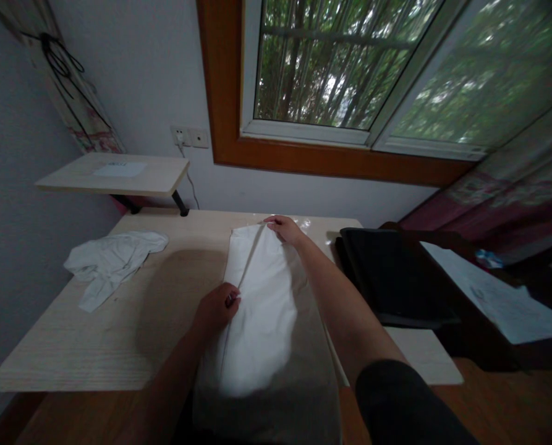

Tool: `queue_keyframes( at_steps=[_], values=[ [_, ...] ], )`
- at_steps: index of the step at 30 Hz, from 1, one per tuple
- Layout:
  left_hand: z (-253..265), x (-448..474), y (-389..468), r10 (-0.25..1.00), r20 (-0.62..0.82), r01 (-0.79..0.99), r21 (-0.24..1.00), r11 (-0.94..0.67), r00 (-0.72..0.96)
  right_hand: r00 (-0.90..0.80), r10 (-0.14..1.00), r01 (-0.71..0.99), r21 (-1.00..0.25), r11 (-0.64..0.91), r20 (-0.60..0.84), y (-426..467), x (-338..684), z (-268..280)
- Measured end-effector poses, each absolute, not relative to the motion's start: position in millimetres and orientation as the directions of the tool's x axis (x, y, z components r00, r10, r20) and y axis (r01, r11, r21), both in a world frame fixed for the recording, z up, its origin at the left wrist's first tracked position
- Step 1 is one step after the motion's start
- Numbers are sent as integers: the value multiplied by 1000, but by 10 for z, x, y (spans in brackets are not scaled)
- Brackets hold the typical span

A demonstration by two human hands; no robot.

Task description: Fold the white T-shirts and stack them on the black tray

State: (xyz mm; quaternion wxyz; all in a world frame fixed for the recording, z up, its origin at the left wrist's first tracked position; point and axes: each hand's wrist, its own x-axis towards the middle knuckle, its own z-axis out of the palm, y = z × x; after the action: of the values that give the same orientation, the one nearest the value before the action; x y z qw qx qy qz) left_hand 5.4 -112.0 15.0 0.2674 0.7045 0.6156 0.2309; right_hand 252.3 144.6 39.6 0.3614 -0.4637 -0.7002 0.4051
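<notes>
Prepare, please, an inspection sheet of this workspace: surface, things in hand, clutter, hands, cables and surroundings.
Surface: pale table, with a small raised shelf at its far left.
Things in hand: white cloth, laid lengthwise, running past the near edge.
Clutter: crumpled cloth at left; flat black item at right; paper on the shelf.
Hands: left hand pinches the white cloth partway along; right hand holds its far end.
Cables: one pale cable drops from the wall socket; lower end not visible.
Surroundings: window beyond the table, patterned curtain at right.
</notes>
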Motion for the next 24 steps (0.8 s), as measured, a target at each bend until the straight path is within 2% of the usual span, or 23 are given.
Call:
queue_keyframes(
  at_steps=[10,18,24],
  values=[
    [162,83,-1110,972,146,762,604,-236,185,-338,922,563,-745,357,186,1500,2404,465],
    [112,78,-1121,969,163,777,581,-244,183,-390,889,630,-634,448,240,1468,2310,358],
    [96,79,-1115,970,166,782,574,-243,180,-560,789,665,-430,610,253,1487,2354,307]
  ],
)
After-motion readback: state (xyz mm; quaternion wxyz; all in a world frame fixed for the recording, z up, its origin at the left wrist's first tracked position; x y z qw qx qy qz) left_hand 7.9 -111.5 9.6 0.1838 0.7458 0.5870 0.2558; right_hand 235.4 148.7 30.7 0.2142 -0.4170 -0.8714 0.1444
